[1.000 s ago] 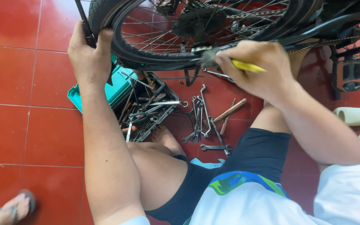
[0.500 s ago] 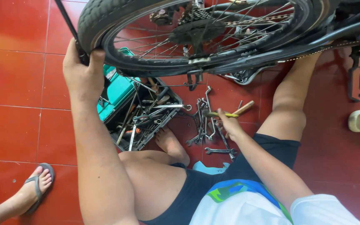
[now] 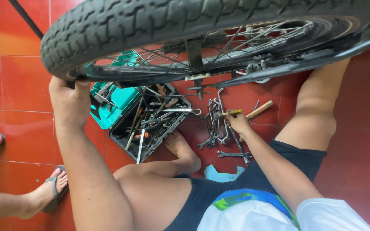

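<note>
No labels, signs or screens are visible. The only container in view is an open tool case (image 3: 127, 112) on the red tiled floor (image 3: 16, 81), below the bicycle tyre: rectangular, with a teal lid lying open on the left and a black tray on the right packed with loose metal tools. No packaging is seen elsewhere.

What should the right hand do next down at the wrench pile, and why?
Probably set down the yellow-handled tool and pick a wrench. The right hand holds that tool low over the loose wrenches on the red floor, beside the open toolbox, while the left hand grips the tyre, steadying the wheel.
</note>
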